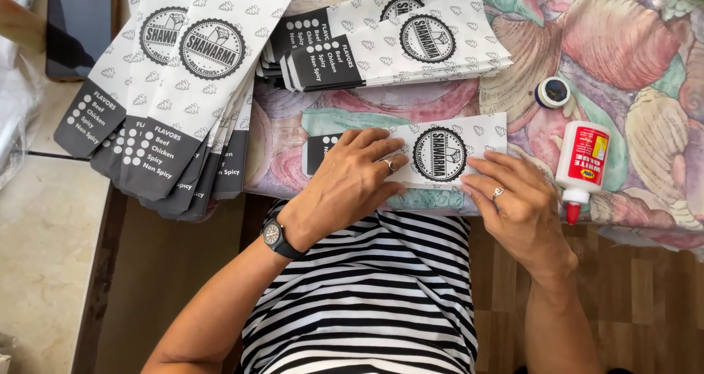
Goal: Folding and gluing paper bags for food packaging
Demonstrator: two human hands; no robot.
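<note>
A white paper sleeve bag (440, 154) with a black round emblem and a black end lies flat on the shell-patterned cloth near the table's front edge. My left hand (352, 180), wearing a ring and a black wristwatch, presses flat on the bag's left half. Fingers of my right hand (513, 205), also ringed, rest on the bag's lower right corner. Neither hand grips anything.
A fanned stack of the same bags (169, 88) hangs over the table's left edge. Another stack (389, 44) lies behind the bag. A white glue bottle with a red tip (581, 167) lies at the right, a small round cap (552, 92) behind it. Tiled and wooden floor below.
</note>
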